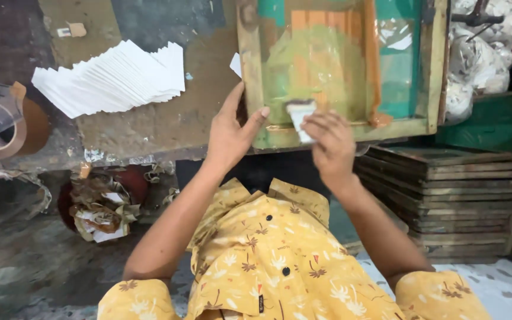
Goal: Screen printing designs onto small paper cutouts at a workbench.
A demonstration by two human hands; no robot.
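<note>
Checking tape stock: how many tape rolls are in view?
1: a brown tape roll lies at the left edge of the table, left of the fanned white cards. Others may be hidden outside the view.

Fanned white cards (114, 77) on worktable (161, 127); tape roll (1, 127); stacked wooden frames (457, 201)

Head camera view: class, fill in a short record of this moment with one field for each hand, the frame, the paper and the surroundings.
Left hand: rests open on the wooden frame's near-left corner
Right hand: fingers pinch a small white scraper
Wooden frame: printing screen with green and orange patches, lying on the worktable
Paper: fanned stack of white sheets, left of the frame
Surroundings: stacked wooden frames at right; tape roll at left
</note>
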